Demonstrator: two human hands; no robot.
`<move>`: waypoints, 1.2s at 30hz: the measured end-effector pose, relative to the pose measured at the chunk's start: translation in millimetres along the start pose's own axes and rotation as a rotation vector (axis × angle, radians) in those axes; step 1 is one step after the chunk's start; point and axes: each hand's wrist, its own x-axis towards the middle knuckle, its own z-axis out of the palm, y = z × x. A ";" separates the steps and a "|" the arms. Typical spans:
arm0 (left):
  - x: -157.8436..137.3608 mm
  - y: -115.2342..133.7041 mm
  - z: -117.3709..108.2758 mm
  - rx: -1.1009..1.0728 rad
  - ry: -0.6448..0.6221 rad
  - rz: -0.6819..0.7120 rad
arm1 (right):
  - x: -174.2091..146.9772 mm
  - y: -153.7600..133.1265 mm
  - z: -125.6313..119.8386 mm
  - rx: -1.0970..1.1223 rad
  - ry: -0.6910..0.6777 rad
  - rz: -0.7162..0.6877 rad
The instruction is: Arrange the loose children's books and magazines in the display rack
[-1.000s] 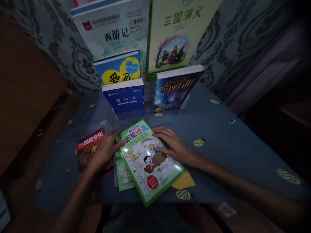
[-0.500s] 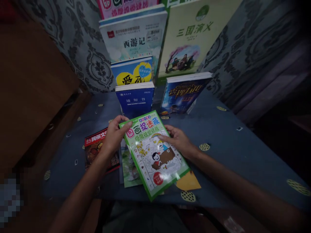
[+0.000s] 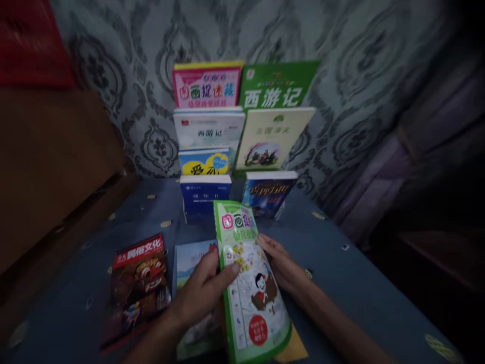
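Between my two hands is a green-bordered picture book (image 3: pixel 246 283), tilted and bowed along its length. My left hand (image 3: pixel 206 283) grips its left edge, thumb lying on the cover. At the right edge, my right hand (image 3: pixel 278 260) closes round it, most of its fingers behind the book. Beneath lies a book with a blue and green cover (image 3: pixel 189 255), partly covered by my left hand and the held book. An orange-yellow piece (image 3: pixel 295 349) shows below the held book's lower right corner. Left of my left hand lies a red and dark magazine (image 3: pixel 142 283).
Books stand in two stepped columns at the back, among them a pink book (image 3: pixel 206 88), a green book (image 3: pixel 280 83), a cream book (image 3: pixel 275 136), and two dark blue ones in front. A patterned wall (image 3: pixel 159 146) is behind; a brown wooden panel (image 3: pixel 56 167) flanks the left.
My view has tilted up, showing the upper books. The held book has turned more upright and bowed. My left hand has slid from its upper corner down the left edge.
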 end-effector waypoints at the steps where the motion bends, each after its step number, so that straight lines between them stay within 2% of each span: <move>1: 3.2 4.7 -1.6 -0.023 -0.015 -0.004 | 0.0 -8.4 -4.3 -0.019 -0.031 -0.017; 4: 18.2 25.4 -4.7 -0.031 -0.039 -0.010 | 0.7 -47.1 -20.1 -0.156 -0.089 -0.105; 7: 44.0 58.6 -2.0 0.122 -0.052 0.099 | -0.4 -102.8 -30.4 -0.330 -0.068 -0.263; 9: 67.8 87.9 1.8 0.266 -0.058 0.245 | -1.3 -144.5 -29.6 -0.411 -0.030 -0.445; 12: 107.4 138.4 7.8 0.498 -0.039 0.534 | 0.6 -203.6 -19.1 -0.507 0.042 -0.772; 15: 141.4 183.8 13.3 0.811 0.112 0.791 | 9.7 -247.0 -9.2 -0.567 0.082 -1.057; 17: 158.5 203.4 16.4 0.985 0.254 0.888 | 21.1 -263.7 -8.3 -0.599 0.089 -1.171; 20: 177.5 212.4 18.5 1.136 0.383 0.938 | 44.5 -272.5 -15.8 -0.624 0.079 -1.218; 23: 191.1 204.4 16.9 1.208 0.430 0.918 | 68.5 -268.5 -27.7 -0.601 0.070 -1.194; 29: 199.2 184.2 13.6 1.368 0.468 0.782 | 93.7 -251.0 -44.9 -0.551 0.082 -1.138; 36: 199.2 173.0 8.2 1.632 0.521 0.530 | 109.3 -240.3 -56.5 -0.618 0.067 -1.005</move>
